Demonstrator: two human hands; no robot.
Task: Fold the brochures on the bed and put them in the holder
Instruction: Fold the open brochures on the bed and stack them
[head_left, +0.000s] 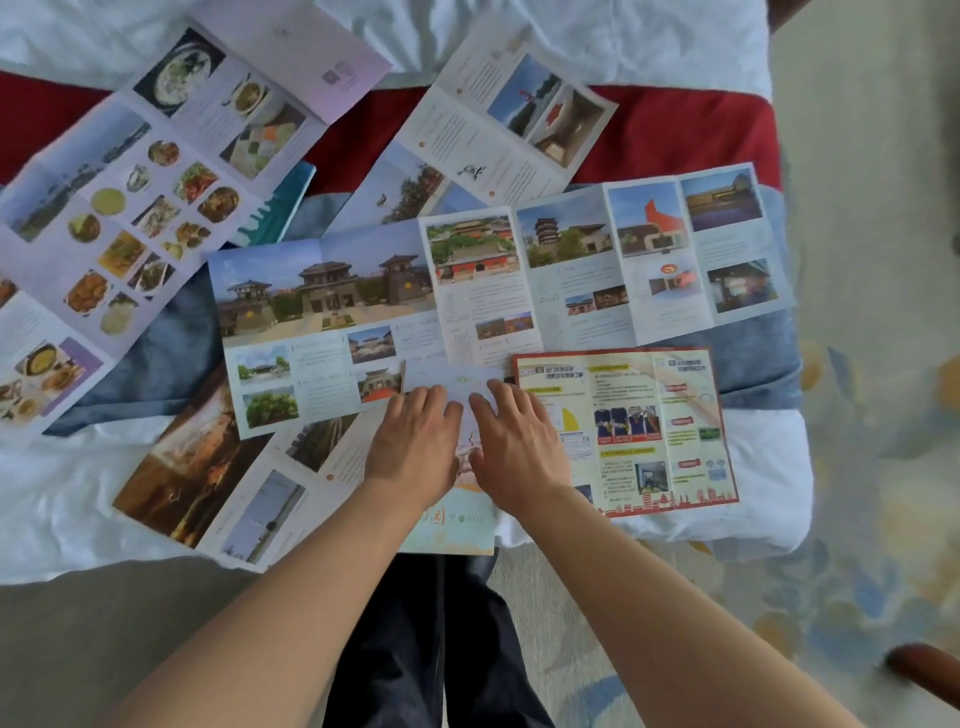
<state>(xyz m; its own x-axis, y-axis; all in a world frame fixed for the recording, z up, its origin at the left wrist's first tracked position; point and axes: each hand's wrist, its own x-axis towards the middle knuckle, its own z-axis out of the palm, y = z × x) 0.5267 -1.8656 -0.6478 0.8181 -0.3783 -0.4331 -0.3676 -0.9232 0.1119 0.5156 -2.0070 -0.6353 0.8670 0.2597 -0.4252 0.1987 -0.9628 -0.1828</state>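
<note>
Folded brochure (451, 387): pale, pressed flat under left hand (413, 441) and right hand (519, 447), fingers straight.
Near edge: overhangs bed (727, 525), other brochures crowding both sides.

text: none legible | brochures (618, 431): print too blurred to read

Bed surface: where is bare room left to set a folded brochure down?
White sheet lies bare at the near-left, between the food brochure and the brown-photo brochure. More shows along the far edge. The middle is crowded: both hands press a folded brochure among overlapping sheets.
</note>
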